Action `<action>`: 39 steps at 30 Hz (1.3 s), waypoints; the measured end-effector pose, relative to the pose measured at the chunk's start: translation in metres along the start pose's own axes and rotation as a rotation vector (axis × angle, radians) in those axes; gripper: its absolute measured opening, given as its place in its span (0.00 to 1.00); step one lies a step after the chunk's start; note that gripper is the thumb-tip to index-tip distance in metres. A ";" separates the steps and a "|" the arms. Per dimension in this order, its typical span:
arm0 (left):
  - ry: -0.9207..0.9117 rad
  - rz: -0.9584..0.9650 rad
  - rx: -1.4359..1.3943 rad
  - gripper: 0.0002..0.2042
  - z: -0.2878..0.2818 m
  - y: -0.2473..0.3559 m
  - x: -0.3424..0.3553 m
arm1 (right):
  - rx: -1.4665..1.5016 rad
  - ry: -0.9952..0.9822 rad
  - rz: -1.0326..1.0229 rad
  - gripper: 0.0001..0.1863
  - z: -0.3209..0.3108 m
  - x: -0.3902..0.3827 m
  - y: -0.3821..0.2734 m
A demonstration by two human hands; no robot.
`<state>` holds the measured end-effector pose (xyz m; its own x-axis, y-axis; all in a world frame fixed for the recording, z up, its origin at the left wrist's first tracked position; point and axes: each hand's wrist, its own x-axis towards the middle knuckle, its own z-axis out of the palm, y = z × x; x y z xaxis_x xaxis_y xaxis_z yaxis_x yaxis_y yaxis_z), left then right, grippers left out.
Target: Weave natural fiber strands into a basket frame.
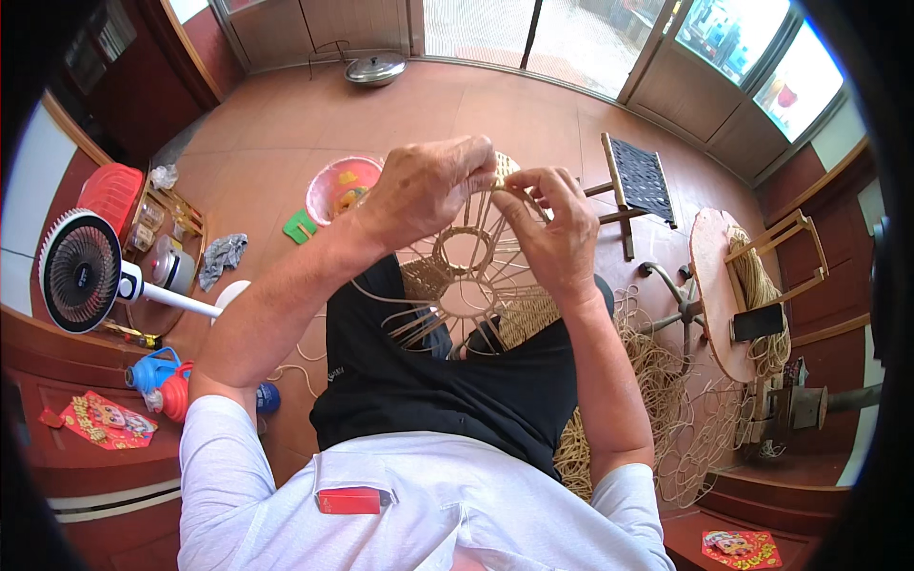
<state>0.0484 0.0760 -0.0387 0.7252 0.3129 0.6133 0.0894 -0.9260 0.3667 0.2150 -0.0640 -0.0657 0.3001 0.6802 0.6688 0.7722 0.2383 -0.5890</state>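
Note:
An unfinished woven basket (pixel 424 283) of tan cord sits between my knees, its loose strands fanning out around a ring (pixel 466 249). My left hand (pixel 433 186) is closed in a pinch above the basket, gripping a cord strand near its far side. Just to the right, my right hand (pixel 552 228) pinches the strands too, its fingertips close to those of the left. Exactly how the cord runs between the fingers is too small to tell.
A tangled heap of cord (pixel 657 381) lies at my right. Beyond it stand a round-topped table (pixel 714 285) with a cord coil (pixel 755 285) and a phone, and a folding stool (pixel 640 181). Ahead is a pink basin (pixel 328 186); at left, a fan (pixel 81 271).

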 end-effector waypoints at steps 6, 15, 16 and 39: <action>0.050 0.089 0.034 0.06 -0.015 0.030 -0.026 | -0.015 0.099 -0.068 0.09 0.003 -0.024 -0.021; -0.014 -0.138 -0.282 0.06 -0.034 0.048 -0.046 | 0.025 0.100 -0.145 0.12 -0.003 -0.053 -0.037; -0.041 -0.222 -0.348 0.05 -0.035 0.049 -0.045 | 0.026 0.088 -0.142 0.12 -0.003 -0.055 -0.037; -0.270 -0.556 -0.654 0.05 -0.033 0.027 -0.032 | -0.016 -0.050 -0.159 0.19 -0.020 -0.051 -0.035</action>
<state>0.0049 0.0478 -0.0254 0.8363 0.5433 0.0730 0.1290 -0.3245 0.9370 0.1836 -0.1209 -0.0701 0.1460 0.6684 0.7294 0.8164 0.3350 -0.4704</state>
